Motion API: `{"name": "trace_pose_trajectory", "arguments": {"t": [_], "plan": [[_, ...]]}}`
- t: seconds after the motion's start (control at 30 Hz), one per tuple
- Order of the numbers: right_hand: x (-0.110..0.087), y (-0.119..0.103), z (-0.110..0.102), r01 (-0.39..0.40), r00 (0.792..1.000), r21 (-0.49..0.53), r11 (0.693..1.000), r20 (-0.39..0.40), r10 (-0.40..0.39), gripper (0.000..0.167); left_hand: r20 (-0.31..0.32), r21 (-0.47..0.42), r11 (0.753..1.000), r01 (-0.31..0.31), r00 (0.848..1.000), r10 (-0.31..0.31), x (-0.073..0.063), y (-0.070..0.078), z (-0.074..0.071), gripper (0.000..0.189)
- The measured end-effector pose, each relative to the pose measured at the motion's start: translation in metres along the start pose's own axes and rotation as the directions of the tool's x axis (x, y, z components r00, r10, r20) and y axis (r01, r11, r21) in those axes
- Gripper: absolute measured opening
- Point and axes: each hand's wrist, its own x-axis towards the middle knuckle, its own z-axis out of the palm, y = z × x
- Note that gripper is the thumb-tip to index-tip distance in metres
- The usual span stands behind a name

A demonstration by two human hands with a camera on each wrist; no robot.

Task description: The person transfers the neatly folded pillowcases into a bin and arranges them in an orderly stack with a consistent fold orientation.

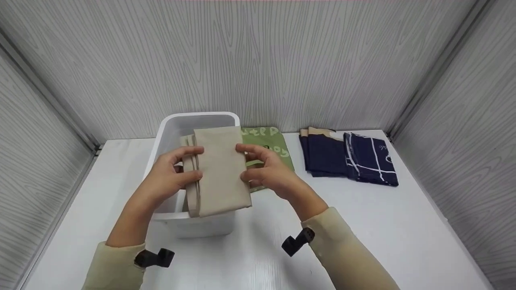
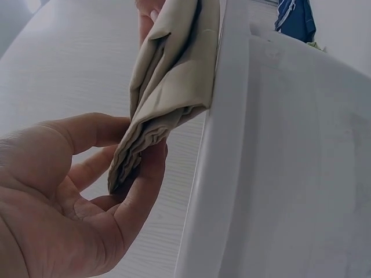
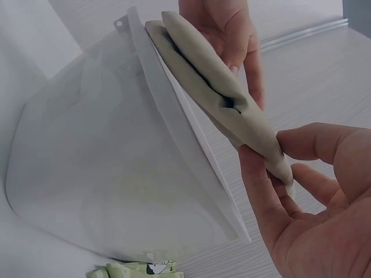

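Note:
A folded beige cloth [image 1: 221, 173] is held up over the right part of a white plastic bin [image 1: 161, 133]. My left hand [image 1: 167, 173] pinches its left edge, where several folded layers show, between thumb and fingers. On the opposite edge my right hand [image 1: 268, 169] pinches the cloth the same way. In the left wrist view the left hand [image 2: 87, 197] has the layered end of the cloth [image 2: 174, 87] between its fingers, beside the bin's rim [image 2: 214, 174]. The right wrist view has the right hand [image 3: 324, 197] gripping the cloth's rounded fold [image 3: 214, 81]. The cloth hides part of the bin's inside.
A folded green cloth [image 1: 278, 145] with pale lettering lies right of the bin, partly behind my right hand. Farther right are a folded navy and tan cloth [image 1: 326, 155] and a navy cloth with white lines [image 1: 371, 159]. Grey wood-grain panels [image 1: 282, 60] enclose the white table [image 1: 342, 217].

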Motion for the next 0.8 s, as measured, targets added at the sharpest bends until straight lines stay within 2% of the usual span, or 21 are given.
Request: {"name": "trace_pose_trajectory", "arguments": {"t": [0.43, 0.8], "plan": [[0.008, -0.006, 0.007, -0.015, 1.0, -0.008, 1.0, 0.0, 0.015, 0.069, -0.016, -0.005, 1.0, 0.001, 1.0, -0.001, 0.002, 0.0, -0.01, 0.059], [0.013, -0.005, 0.011, -0.021, 1.0, 0.008, 1.0, -0.012, 0.021, 0.069, -0.017, 0.053, 0.999, 0.001, 1.0, 0.0, 0.004, 0.003, -0.015, 0.059]]}}
